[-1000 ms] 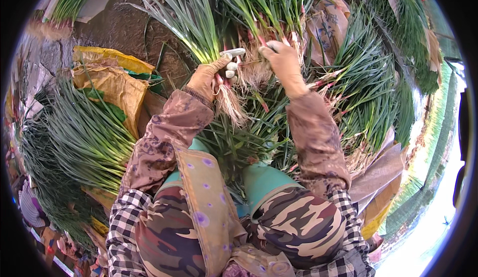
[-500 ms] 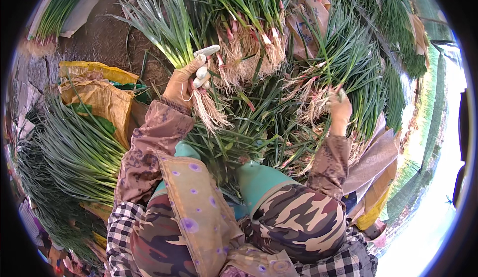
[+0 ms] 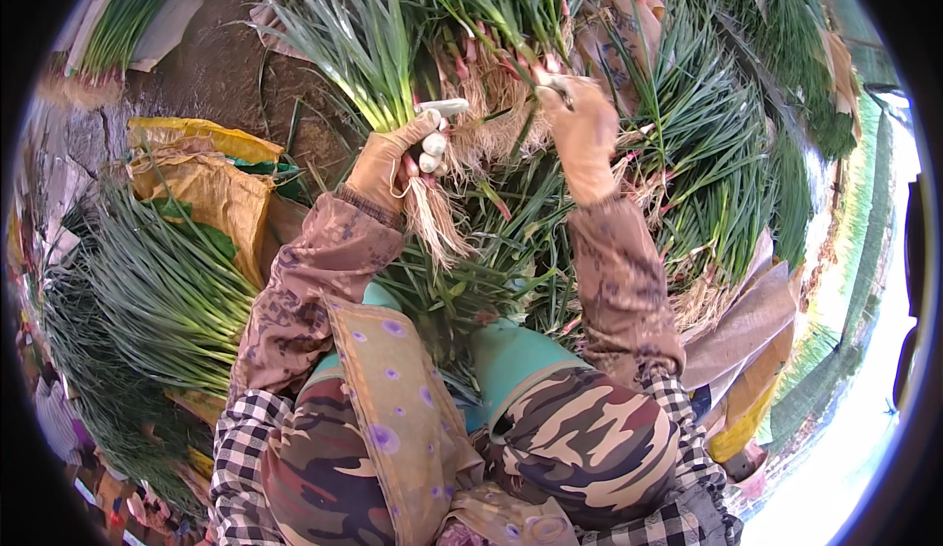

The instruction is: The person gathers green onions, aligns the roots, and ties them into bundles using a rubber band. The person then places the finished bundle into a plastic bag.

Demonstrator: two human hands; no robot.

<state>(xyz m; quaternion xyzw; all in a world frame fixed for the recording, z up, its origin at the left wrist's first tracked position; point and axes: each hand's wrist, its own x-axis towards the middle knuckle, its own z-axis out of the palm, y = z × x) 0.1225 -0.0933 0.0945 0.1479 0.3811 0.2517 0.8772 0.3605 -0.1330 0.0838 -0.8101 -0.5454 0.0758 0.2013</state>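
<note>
My left hand (image 3: 408, 153), in a tan glove with whitish fingertips, is closed round a bunch of spring onions (image 3: 368, 65). The leaves point up and away; pale roots (image 3: 432, 222) hang below the fist. My right hand (image 3: 582, 126), gloved too, is at the far pile of spring onions (image 3: 491, 6), fingers pinched on a pinkish stem base there. How many stems the pinch takes in is hidden. Long matted roots (image 3: 491, 104) of that pile hang between my two hands.
Another spring onion pile (image 3: 707, 143) lies on the right, a large one (image 3: 167, 291) on the left beside a yellow sack (image 3: 211, 192). Loose leaves (image 3: 491, 251) cover the ground before my knees. A wrapped bundle (image 3: 138, 21) lies far left on wet brown ground (image 3: 236, 45).
My right hand has moved left and away from me, from the right pile to the far pile's stem bases. My left hand keeps its bunch, a little further right in view.
</note>
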